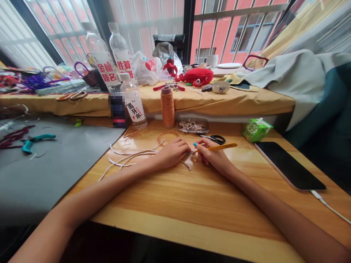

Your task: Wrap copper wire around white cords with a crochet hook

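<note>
Near the middle of the desk, my left hand (175, 150) is closed, its fingertips pinching a small piece of white cord (189, 165). More white cords (128, 156) trail leftward from under that hand and forearm. My right hand (212, 155) grips slim yellow tweezers (223, 146), their rounded end pointing right and their tip at the cord piece by my left fingertips. Fine detail at the tip is too small to make out. Just beyond my right hand lie black-handled scissors (218, 139). A loop of orange thread (161, 138) rests behind my left hand.
Behind my hands stand an orange thread cone (168, 109), a clear tray of small pieces (193, 125) and a water bottle (134, 104). To the right are a green packet (256, 130) and a charging phone (290, 164). Teal pliers (34, 141) lie on the grey mat (55, 171).
</note>
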`<state>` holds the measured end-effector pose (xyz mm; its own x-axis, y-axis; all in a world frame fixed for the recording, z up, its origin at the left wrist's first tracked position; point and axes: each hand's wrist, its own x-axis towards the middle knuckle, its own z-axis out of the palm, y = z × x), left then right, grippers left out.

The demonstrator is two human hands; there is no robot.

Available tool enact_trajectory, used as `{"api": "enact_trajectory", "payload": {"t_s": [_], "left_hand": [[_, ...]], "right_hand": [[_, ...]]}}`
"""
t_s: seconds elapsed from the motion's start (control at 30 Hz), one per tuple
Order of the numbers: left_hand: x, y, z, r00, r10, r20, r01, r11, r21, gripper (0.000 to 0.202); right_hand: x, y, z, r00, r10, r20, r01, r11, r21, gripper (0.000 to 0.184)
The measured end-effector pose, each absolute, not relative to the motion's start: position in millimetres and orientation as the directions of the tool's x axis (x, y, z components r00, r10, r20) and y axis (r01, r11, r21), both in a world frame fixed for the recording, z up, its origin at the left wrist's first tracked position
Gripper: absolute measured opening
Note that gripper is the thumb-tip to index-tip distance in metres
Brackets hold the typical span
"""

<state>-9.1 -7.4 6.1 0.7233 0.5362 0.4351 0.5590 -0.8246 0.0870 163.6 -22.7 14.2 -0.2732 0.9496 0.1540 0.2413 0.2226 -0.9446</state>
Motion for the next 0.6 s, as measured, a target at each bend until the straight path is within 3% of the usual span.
{"api": "enact_trajectory", "payload": {"t_s": [0.17,0.3,0.43,0.6], "left_hand": [[-9.8,-5.4,6.7,0.711,0.558,0.428,0.549,-0.821,0.158,0.017],[-9.4,-6.4,8.9,0.683,0.609,0.404,0.531,-0.793,0.299,0.011],[-9.5,-8.3,11.0,0.665,0.647,0.373,0.502,-0.757,0.418,0.017],[-9.9,-8.9,13.7,0.667,0.647,0.369,0.469,-0.75,0.467,0.02]], "right_hand": [[163.7,-23.0,13.6,-0.346,0.923,0.168,0.222,0.255,-0.941,0.018],[163.8,-23.4,13.8,-0.402,0.902,0.158,0.237,0.269,-0.933,0.02],[163.7,-24.8,14.9,-0.404,0.901,0.158,0.265,0.281,-0.922,0.022],[164.6,-25.8,17.2,-0.375,0.902,0.211,0.355,0.351,-0.866,0.022]]}}
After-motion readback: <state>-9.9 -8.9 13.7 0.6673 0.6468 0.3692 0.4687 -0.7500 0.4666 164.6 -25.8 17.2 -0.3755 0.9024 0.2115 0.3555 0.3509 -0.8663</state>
